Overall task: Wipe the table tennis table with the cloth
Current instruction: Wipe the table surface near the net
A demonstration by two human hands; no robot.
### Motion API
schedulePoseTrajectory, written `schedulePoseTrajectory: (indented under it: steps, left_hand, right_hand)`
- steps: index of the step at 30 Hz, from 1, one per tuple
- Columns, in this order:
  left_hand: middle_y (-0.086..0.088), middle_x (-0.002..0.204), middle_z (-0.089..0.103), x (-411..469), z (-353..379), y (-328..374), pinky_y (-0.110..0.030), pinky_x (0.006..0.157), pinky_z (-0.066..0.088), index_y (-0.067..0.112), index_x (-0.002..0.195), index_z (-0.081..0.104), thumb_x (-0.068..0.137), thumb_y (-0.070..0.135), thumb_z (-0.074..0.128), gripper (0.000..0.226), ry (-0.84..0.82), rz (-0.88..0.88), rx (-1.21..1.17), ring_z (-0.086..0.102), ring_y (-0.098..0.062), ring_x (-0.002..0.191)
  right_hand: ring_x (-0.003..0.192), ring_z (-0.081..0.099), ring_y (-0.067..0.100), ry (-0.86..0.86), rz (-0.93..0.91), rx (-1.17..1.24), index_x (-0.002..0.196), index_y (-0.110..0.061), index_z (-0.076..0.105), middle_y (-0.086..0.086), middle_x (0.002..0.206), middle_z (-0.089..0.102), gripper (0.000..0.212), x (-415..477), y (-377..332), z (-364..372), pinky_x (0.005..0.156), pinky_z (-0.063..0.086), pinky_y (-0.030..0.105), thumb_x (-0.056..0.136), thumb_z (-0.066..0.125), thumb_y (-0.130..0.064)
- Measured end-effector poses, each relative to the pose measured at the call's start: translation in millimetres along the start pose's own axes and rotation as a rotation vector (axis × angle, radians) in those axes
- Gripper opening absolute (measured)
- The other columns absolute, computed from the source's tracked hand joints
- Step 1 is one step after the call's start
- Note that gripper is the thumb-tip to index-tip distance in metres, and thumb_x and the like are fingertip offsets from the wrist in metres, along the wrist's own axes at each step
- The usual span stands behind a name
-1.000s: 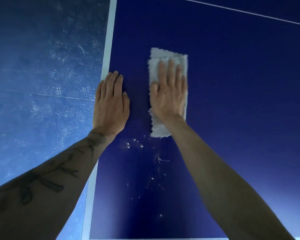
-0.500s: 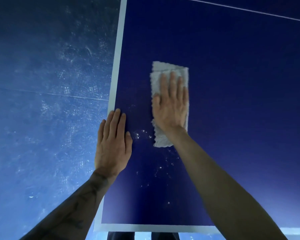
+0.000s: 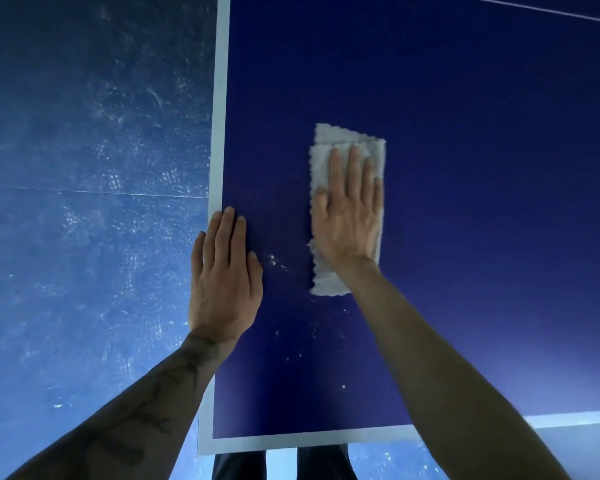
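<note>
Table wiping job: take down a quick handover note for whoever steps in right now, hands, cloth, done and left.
Right hand: flat, fingers straight, pressing the cloth onto the table.
Left hand: flat on the table by its left white edge line, holding nothing.
Cloth: folded, on the near left part of the table.
Done: surface beyond the cloth looks free of specks.
Left: white specks between the hands and toward the near edge.

A scuffed blue floor (image 3: 84,271) crossed by a thin seam (image 3: 84,192) fills the frame's left, while white specks (image 3: 272,259) dot the lower centre.
</note>
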State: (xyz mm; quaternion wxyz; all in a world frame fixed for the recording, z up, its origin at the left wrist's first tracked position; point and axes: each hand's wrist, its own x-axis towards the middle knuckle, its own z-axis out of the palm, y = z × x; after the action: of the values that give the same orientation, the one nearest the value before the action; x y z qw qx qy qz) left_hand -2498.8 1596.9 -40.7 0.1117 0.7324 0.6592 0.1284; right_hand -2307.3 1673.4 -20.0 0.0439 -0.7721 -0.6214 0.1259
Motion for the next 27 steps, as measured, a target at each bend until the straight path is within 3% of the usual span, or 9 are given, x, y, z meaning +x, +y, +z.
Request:
schedulePoseTrajectory:
  steps: [3,6,10,14,18,21,24,27]
  left_hand:
    - [-0.016,0.168,0.031,0,-2,0,-0.053,0.127,0.025,0.0,0.157,0.037,0.108,0.022,0.035,0.054,-0.007,0.002,0.004,0.026,-0.032,0.158]
    - [-0.016,0.169,0.03,0,-4,2,-0.054,0.127,0.025,0.0,0.157,0.036,0.109,0.024,0.032,0.054,-0.024,-0.007,0.015,0.024,-0.032,0.158]
    - [-0.015,0.169,0.03,0,-6,3,-0.055,0.126,0.026,0.001,0.158,0.037,0.109,0.025,0.033,0.054,-0.034,-0.013,0.011,0.024,-0.032,0.158]
    - [-0.015,0.17,0.029,0,-6,4,-0.053,0.128,0.022,0.001,0.158,0.036,0.109,0.025,0.033,0.055,-0.048,-0.016,0.01,0.023,-0.031,0.159]
    - [-0.016,0.169,0.03,-1,-8,5,-0.052,0.128,0.021,0.0,0.157,0.036,0.11,0.025,0.032,0.054,-0.037,0.0,0.008,0.024,-0.032,0.158]
    - [-0.016,0.168,0.031,-2,-8,6,-0.052,0.128,0.021,0.0,0.157,0.037,0.111,0.024,0.033,0.052,-0.02,0.004,-0.004,0.024,-0.033,0.158]
    - [-0.016,0.168,0.031,-3,-8,6,-0.053,0.128,0.021,0.0,0.156,0.038,0.111,0.022,0.037,0.05,-0.002,0.004,-0.017,0.025,-0.033,0.158]
    - [-0.015,0.168,0.031,-4,-8,5,-0.053,0.128,0.02,0.0,0.156,0.038,0.112,0.023,0.036,0.05,-0.002,0.007,-0.012,0.024,-0.033,0.158]
  right_hand:
    - [0.165,-0.001,0.03,-0.031,-0.24,-0.029,0.171,-0.02,0.009,0.01,0.179,0.004,0.064,-41,-24,11,0.133,0.01,0.05,0.113,0.025,-0.038]
    - [0.166,-0.001,0.026,-0.08,-0.443,-0.067,0.171,-0.021,0.012,0.007,0.179,0.004,0.063,-79,1,12,0.133,0.012,0.05,0.112,0.028,-0.037]
    - [0.166,-0.003,0.026,-0.083,-0.215,-0.099,0.171,-0.024,0.008,0.005,0.179,0.001,0.063,-67,44,-1,0.134,0.01,0.049,0.111,0.021,-0.038]
    - [0.165,-0.001,0.029,-0.01,-0.055,-0.021,0.171,-0.022,0.008,0.009,0.179,0.003,0.064,-41,19,2,0.134,0.005,0.049,0.111,0.019,-0.041]
    - [0.165,-0.002,0.029,-0.028,-0.303,-0.05,0.171,-0.02,0.009,0.008,0.179,0.003,0.064,-77,8,18,0.134,0.008,0.05,0.112,0.022,-0.038]
    - [0.166,-0.004,0.024,-0.07,-0.472,-0.09,0.172,-0.024,0.007,0.004,0.179,-0.001,0.062,-116,45,15,0.135,0.007,0.047,0.113,0.022,-0.038]
    - [0.166,-0.004,0.024,-0.068,-0.273,-0.106,0.171,-0.027,0.005,0.002,0.179,-0.001,0.063,-122,95,1,0.135,0.007,0.047,0.112,0.021,-0.039]
    - [0.166,-0.001,0.026,-0.022,-0.017,-0.07,0.171,-0.024,0.006,0.006,0.179,0.002,0.064,-99,101,-8,0.134,0.008,0.05,0.111,0.017,-0.042]
